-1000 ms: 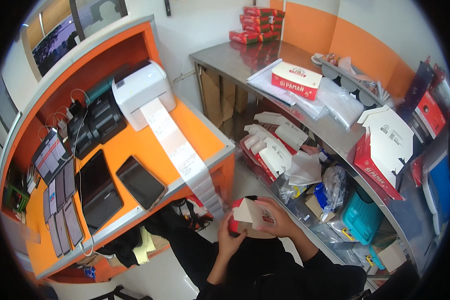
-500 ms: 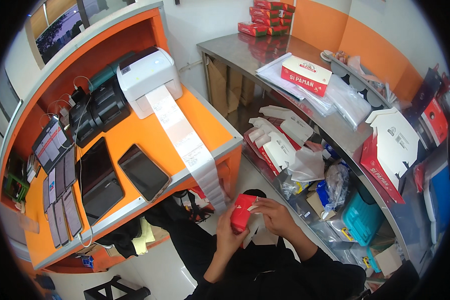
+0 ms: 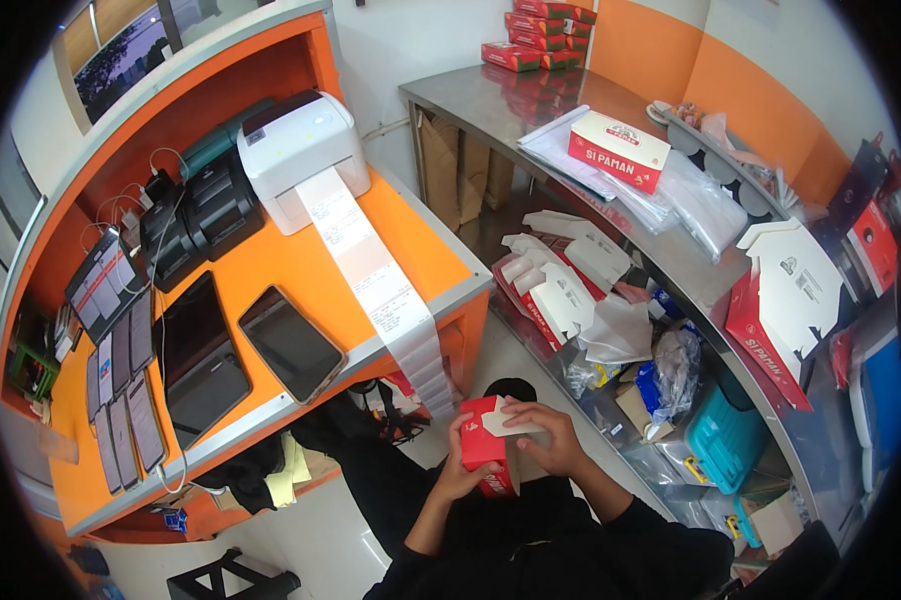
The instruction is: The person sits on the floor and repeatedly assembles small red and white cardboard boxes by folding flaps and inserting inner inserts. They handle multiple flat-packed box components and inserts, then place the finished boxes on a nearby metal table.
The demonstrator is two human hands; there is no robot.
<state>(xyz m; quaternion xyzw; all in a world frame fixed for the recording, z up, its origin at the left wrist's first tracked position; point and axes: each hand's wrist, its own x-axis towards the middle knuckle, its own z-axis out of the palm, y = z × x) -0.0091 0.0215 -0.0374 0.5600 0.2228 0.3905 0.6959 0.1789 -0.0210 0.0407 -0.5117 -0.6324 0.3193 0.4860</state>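
Observation:
Above my lap I hold a small red cardboard box (image 3: 483,447) with a white inside. My left hand (image 3: 456,475) is closed round its left side, with the thumb across the lower front. At its upper right, my right hand (image 3: 553,440) has its fingers bent over the white flap (image 3: 515,421), gripping it. The flap stands partly folded out from the box. My right palm hides part of the box's right side. Just beyond the box, a long strip of printed paper labels (image 3: 375,292) hangs down from the white label printer (image 3: 300,155).
On the orange desk (image 3: 410,235) lie a large tablet (image 3: 202,345), a smartphone (image 3: 292,342) and several phones. A metal counter (image 3: 450,95) at right bears a closed red-and-white box (image 3: 618,152), plastic bags and stacked red boxes (image 3: 538,35). Below sits a teal case (image 3: 725,437).
The box has turned in my hands, so more of its front and its white flap show. My right fingers have shifted along with the flap.

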